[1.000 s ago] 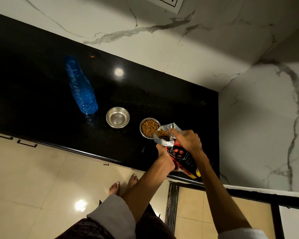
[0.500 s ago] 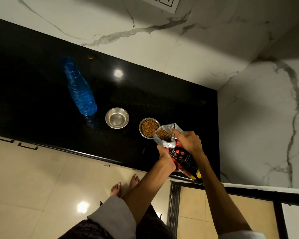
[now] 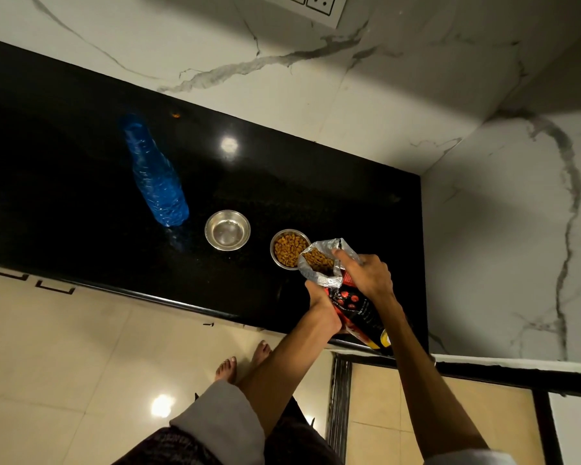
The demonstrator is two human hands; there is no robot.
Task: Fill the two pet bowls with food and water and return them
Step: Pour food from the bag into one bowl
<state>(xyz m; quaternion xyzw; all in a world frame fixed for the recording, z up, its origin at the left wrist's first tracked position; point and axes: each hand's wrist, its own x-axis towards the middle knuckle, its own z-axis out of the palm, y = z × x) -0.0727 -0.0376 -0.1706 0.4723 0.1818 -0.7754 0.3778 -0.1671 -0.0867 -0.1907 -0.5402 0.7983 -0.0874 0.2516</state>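
You held the bag (image 3: 353,307) in both hands over the near edge of the counter (image 3: 81,203), tipped so its open silver mouth sat just beside the full bowl (image 3: 287,248), on the bowl's right. Your right hand (image 3: 366,275) lay over the top of the bag, fingers curled round its upper lip, one finger stretched along the rim of the mouth. Your left hand (image 3: 319,297) gripped the bag from the near side, just under the mouth; its fingers were mostly hidden behind the foil, so you could not tell how they lay. Brown kibble (image 3: 317,260) showed inside the mouth of the bag.

The full bowl held kibble close to its rim. Whether the foil touched the bowl could not be told. The second bowl (image 3: 227,229), steel like the first, stood just left of the full bowl, apart from it, with a shiny bottom and no kibble; whether it held water could not be told. The blue bottle (image 3: 155,176) stood upright left of that, near it, on the same counter. Your bare feet (image 3: 242,362) were on the tile floor (image 3: 64,364) on the near side of the full bowl, below the counter edge.
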